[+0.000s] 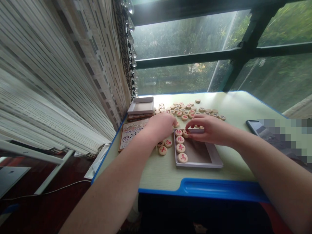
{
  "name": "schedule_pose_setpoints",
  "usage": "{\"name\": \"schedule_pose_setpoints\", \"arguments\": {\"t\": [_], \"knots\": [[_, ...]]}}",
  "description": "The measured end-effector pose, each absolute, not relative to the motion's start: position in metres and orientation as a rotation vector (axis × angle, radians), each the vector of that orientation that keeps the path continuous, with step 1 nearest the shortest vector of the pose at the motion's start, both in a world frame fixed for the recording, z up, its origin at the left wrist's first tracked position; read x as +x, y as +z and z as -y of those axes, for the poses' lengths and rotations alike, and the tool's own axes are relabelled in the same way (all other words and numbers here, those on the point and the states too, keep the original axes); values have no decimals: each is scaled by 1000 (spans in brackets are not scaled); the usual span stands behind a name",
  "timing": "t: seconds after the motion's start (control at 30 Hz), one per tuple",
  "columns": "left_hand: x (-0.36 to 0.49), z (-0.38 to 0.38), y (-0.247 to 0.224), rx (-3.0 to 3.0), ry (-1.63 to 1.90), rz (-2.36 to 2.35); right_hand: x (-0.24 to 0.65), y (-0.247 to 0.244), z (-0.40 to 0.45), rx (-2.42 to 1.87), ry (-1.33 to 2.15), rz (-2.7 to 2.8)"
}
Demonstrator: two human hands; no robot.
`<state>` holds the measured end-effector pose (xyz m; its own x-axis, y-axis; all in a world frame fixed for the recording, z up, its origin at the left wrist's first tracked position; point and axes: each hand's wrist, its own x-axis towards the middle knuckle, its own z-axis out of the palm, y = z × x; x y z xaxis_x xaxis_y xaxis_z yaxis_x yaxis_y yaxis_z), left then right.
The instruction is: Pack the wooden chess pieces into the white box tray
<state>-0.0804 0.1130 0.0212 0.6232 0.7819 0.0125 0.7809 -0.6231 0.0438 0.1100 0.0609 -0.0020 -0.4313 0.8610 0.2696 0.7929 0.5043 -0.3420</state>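
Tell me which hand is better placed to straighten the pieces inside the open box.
Probably the right hand: it is over the open box, by a piece inside, while the left hand is outside, near the far left corner.

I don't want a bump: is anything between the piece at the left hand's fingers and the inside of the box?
Yes: the far wall of the box stands between the piece at the left hand and the inside. Just past it, another piece sits in the corner.

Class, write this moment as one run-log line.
left hand: at piece beyond box | right hand: at piece inside box | box: four pieces down left side | loose pieces: on table
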Motion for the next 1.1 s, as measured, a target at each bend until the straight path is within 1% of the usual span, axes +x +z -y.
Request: {"name": "schedule_pose_setpoints", "arguments": {"t": [0.3,0.5,0.67,0.77,0.9,1.1], "knots": [[-81,-112,21,2830,45,-1355,109,0,-59,-1404,218,2358],[-82,-113,21,2834,70,-1344,116,-3,-62,-1519,104,2347],[-83,-114,23,2831,222,-1279,118,-6,-65,-1559,78,2354],[-87,-113,29,2766,288,-1351,117,-6,-66,-1567,76,2349],[-101,-109,44,2638,99,-1430,116,-5,-66,-1629,92,2311],[-124,-105,58,2542,-400,-1228,114,-5,-66,-1625,146,2224]]}}
